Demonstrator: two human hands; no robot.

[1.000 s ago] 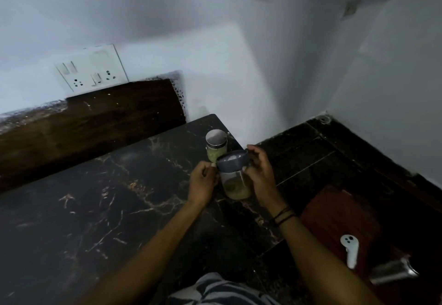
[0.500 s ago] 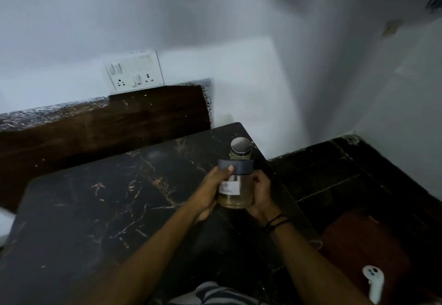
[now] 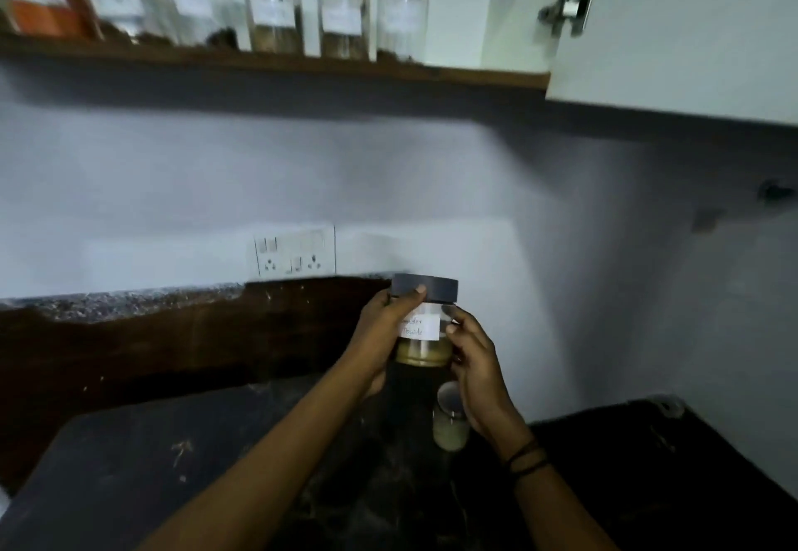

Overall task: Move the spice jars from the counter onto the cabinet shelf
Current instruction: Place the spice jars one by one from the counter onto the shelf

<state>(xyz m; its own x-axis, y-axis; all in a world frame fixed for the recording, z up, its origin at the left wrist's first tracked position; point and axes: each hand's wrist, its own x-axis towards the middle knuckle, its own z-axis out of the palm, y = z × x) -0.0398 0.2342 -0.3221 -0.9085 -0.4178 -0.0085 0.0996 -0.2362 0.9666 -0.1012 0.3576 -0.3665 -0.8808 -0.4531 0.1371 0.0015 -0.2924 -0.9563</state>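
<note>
the jar is upright in the air above the dark bench, held between both hands in front of the wall and well below the shelf. it is clear, with a dark grey lid, a white handwritten label facing the camera, and a layer of tan powder at the bottom. the left hand wraps its left side, the thumb lying across the lid's lower edge and the top of the label; the other left fingers are hidden behind the jar, so their spread cannot be told. the right hand presses the jar's right side, its fingers curled together with the tips on the glass just beside the label. dark bands circle the right wrist.

a second, smaller jar stands on the bench below the held one, partly hidden by the right hand; it has a round lid and pale contents. a white socket plate sits on the wall behind and left of the held jar, above a dark wooden backsplash.

the shelf carries a row of blurred, labelled jars with metal caps, and an orange-filled one at far left. to the right of the row the shelf has a bare stretch beside the open white cabinet door with its metal hinge.
</note>
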